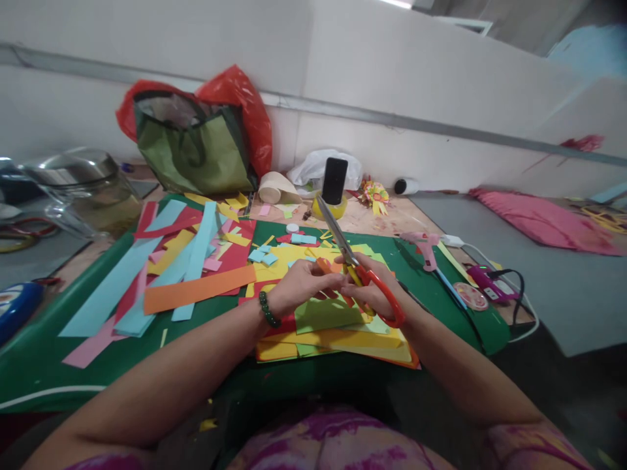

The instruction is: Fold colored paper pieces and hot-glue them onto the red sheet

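Observation:
My left hand (pixel 304 284), a green bead bracelet at its wrist, is closed on a small piece of orange paper (pixel 324 264). Close against it, my right hand (pixel 376 284) is closed around scissors (pixel 337 230) with red and yellow handles. The blades point up and away to the left, pressed together and clear of the paper. My right fingertips are also near the orange piece; whether they touch it I cannot tell. Below both hands lies a stack of yellow, green and red paper sheets (pixel 333 318). A long orange paper strip (pixel 200 289) lies left of my left hand.
Blue, pink and red paper strips (pixel 196 261) cover the left of the green mat (pixel 34 365). Small blue paper pieces (pixel 263 255) lie ahead. A pink glue gun (pixel 425 247) is at right, near a purple device (pixel 492 284). A phone (pixel 335 180) stands behind; a glass jug (pixel 81 196) sits left.

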